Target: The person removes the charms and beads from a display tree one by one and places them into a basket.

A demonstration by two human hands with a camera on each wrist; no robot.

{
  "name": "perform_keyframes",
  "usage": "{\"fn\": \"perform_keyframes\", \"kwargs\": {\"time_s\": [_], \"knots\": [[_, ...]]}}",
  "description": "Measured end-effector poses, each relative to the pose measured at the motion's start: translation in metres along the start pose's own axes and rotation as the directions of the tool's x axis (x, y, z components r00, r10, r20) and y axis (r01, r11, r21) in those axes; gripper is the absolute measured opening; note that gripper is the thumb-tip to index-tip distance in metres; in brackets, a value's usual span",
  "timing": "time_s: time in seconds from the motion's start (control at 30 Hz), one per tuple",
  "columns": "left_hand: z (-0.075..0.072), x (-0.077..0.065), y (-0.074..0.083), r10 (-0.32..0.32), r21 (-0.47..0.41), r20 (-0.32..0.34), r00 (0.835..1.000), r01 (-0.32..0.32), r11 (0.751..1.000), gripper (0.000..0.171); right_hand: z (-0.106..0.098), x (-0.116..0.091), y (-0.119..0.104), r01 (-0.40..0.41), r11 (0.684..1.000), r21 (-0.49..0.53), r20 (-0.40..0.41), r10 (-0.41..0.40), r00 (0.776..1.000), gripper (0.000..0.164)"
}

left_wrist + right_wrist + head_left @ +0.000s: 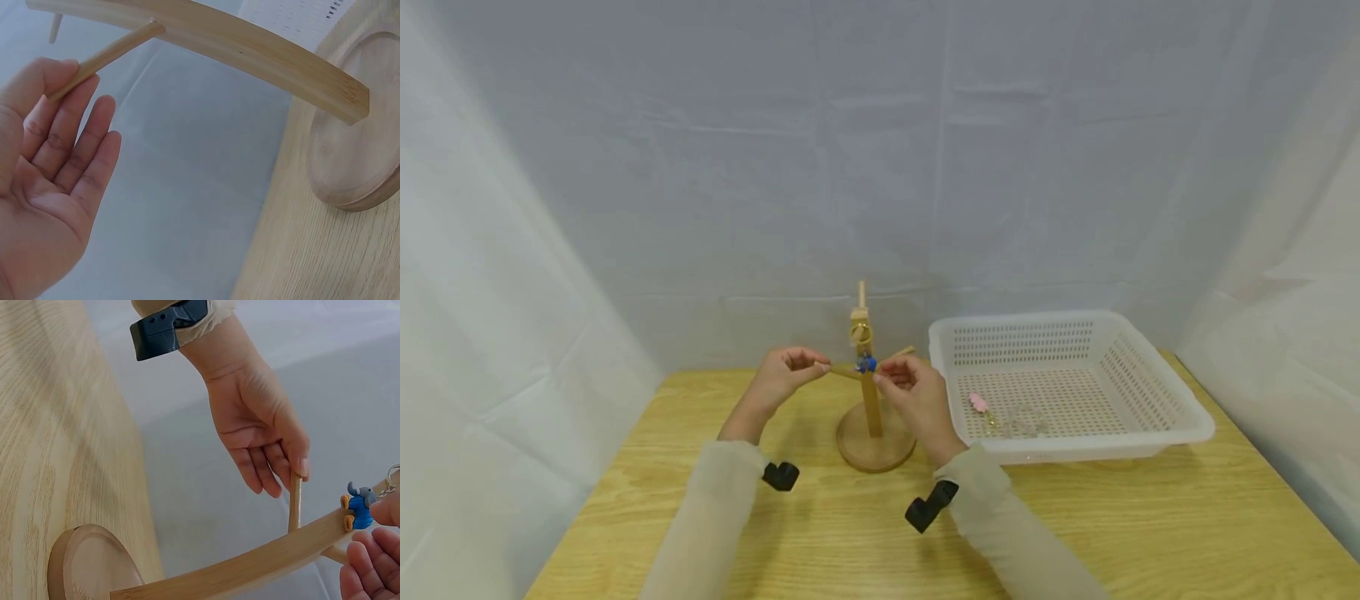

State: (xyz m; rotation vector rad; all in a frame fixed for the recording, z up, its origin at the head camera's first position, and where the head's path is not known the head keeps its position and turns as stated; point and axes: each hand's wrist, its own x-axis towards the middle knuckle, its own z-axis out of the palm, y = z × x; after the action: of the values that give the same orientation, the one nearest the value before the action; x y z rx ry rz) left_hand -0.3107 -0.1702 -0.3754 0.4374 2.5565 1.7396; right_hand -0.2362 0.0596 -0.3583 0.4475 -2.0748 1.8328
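A wooden stand point(872, 408) with side pegs rises from a round base point(350, 156). My left hand point(775, 385) pinches the end of one peg point(115, 56) between thumb and forefinger, the other fingers loosely spread. At the stand's post hangs a keychain with a small blue and grey elephant figure point(360, 509), with orange feet and a silver ring point(392, 478). My right hand point(921, 404) holds this figure at its side with the thumb, fingers curled beneath. Higher on the post, a gold-coloured ring point(861, 333) hangs.
To the right of the stand sits a white perforated basket point(1075, 450). Inside it lie a pink charm point(977, 403) with a gold-coloured part and a clear beaded loop point(1027, 420). Another peg point(904, 352) sticks out behind my right hand. Pale cloth point(737, 208) surrounds the wooden table point(827, 542).
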Motion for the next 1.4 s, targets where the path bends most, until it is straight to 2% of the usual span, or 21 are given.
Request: {"fn": "perform_keyframes", "kwargs": {"time_s": [0.07, 0.23, 0.3, 0.47, 0.73, 1.03, 1.4], "knots": [[0.000, -0.001, 0.000, -0.005, -0.005, -0.002, 1.000, 0.005, 1.000, 0.023, 0.000, 0.001, 0.001, 0.004, 1.000, 0.000, -0.003, -0.004, 1.000, 0.017], [0.000, -0.003, 0.002, -0.005, 0.001, 0.002, 1.000, 0.005, 1.000, 0.025, 0.006, 0.008, 0.028, 0.028, 1.000, -0.012, -0.025, -0.028, 0.999, 0.017], [0.000, -0.003, 0.003, -0.004, 0.009, 0.003, 1.000, 0.004, 1.000, 0.026, 0.006, 0.009, 0.029, 0.037, 0.999, -0.020, -0.028, -0.037, 0.999, 0.017], [-0.001, -0.004, 0.004, -0.006, 0.014, 0.002, 1.000, 0.006, 1.000, 0.026, 0.004, 0.004, 0.005, 0.038, 0.999, -0.022, -0.018, -0.038, 0.999, 0.018], [-0.001, -0.004, 0.003, -0.011, 0.000, -0.001, 1.000, 0.011, 1.000, 0.027, 0.015, 0.012, 0.039, 0.047, 0.998, -0.036, -0.071, -0.050, 0.996, 0.019], [0.000, -0.004, 0.002, -0.004, -0.013, -0.002, 1.000, 0.004, 1.000, 0.027, 0.022, 0.011, 0.039, 0.070, 0.993, -0.100, -0.122, -0.082, 0.989, 0.017], [0.000, -0.005, 0.001, -0.010, 0.003, -0.012, 1.000, 0.010, 1.000, 0.025, 0.029, 0.011, 0.044, 0.128, 0.986, -0.107, -0.198, -0.147, 0.969, 0.017]]}}
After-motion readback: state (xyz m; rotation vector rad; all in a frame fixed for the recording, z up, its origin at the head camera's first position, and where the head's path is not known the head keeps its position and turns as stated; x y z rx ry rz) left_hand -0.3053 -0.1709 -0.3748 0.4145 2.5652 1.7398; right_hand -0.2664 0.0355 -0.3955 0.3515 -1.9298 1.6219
